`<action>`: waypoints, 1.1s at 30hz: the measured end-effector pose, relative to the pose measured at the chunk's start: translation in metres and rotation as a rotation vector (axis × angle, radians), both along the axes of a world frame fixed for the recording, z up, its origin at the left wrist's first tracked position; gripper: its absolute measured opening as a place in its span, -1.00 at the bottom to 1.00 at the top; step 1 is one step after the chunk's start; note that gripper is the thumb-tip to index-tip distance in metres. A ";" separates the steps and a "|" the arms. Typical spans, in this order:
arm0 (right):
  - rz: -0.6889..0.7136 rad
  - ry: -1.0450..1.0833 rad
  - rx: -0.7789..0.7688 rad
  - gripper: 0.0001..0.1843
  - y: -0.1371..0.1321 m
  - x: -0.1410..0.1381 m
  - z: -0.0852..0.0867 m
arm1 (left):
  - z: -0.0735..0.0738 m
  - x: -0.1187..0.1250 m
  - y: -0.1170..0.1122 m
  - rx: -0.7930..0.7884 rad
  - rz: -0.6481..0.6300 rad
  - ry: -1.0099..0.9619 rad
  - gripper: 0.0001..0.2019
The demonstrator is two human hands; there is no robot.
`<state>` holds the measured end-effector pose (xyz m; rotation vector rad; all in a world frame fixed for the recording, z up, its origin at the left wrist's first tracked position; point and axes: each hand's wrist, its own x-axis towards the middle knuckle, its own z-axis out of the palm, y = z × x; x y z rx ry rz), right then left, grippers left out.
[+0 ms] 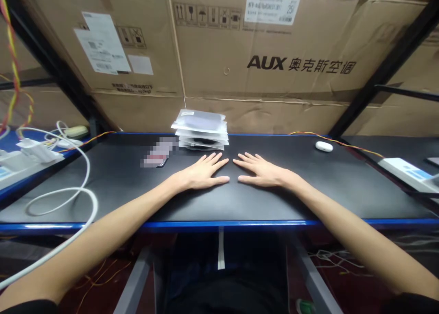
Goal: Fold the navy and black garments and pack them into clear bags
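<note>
Hands are lying palm down in the head view, the left hand (207, 172) and the right hand (258, 171) facing each other across a narrow gap on the black-topped desk (219, 206). Both are gripping nothing; the fingers are spreading loosely, and the thumbs are pointing at each other without meeting. The stack of white packets (201, 126) is sitting just beyond the left fingertips, toward the far edge, seemingly untouched. A blurred flat item (157, 154) is lying left of it, and a small white case (324, 146) is resting far right. For a steady pose, sharing weight evenly and letting the wrists lie low are probably serving best. Leaving that slim space before the packets is sparing the stack, which is looking loosely piled, a nudge. The white cable (95, 206) is looping near the left forearm (130, 213), so sliding that arm left is risking a snag.
</note>
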<state>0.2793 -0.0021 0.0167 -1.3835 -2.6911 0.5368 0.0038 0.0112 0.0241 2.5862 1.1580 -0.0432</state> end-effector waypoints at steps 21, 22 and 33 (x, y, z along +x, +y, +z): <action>0.000 -0.004 0.000 -0.01 0.000 -0.001 0.001 | -0.001 0.001 0.001 0.025 -0.006 0.000 -0.09; 0.000 -0.006 0.002 -0.01 0.000 -0.001 0.001 | -0.002 0.001 0.001 0.057 -0.008 -0.016 -0.11; -0.002 -0.016 0.006 -0.01 0.001 -0.001 0.001 | 0.005 -0.017 0.049 0.819 0.151 -0.366 -0.66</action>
